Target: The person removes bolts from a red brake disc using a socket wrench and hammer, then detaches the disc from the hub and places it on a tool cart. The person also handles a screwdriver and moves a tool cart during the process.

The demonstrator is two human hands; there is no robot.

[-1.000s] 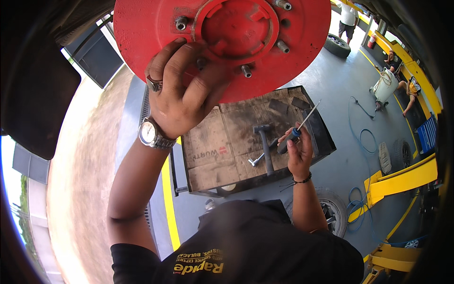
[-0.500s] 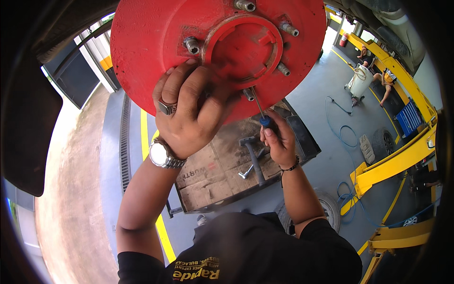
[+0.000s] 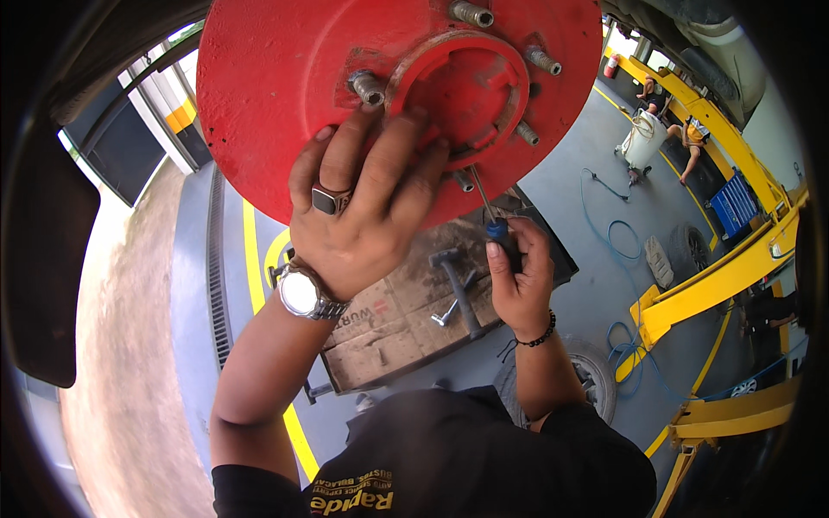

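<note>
A red brake drum (image 3: 268, 112) fills the top of the view, with several wheel studs (image 3: 471, 13) around its raised centre ring (image 3: 518, 86). My left hand (image 3: 358, 207) rests on the drum face with fingers spread, their tips beside the ring and under the left stud. Closed round the blue and black handle of a screwdriver (image 3: 497, 230) is my right hand (image 3: 528, 281), just below the drum. The screwdriver's thin shaft points up to the ring's lower edge, next to the lowest stud (image 3: 464, 181). Where exactly its tip touches I cannot tell.
Below the drum stands a low cart topped with cardboard (image 3: 367, 350), bearing a hammer (image 3: 458, 293) and a metal wrench (image 3: 445, 315). A wheel (image 3: 596, 380) lies by my right arm. Yellow lift arms (image 3: 691, 306), a blue hose (image 3: 623, 237) and other people (image 3: 691, 138) are at right.
The drum appears shifted slightly right in the view. My left fingers have moved up toward the centre ring. My right hand still holds the screwdriver, a little lower and further right in the picture.
</note>
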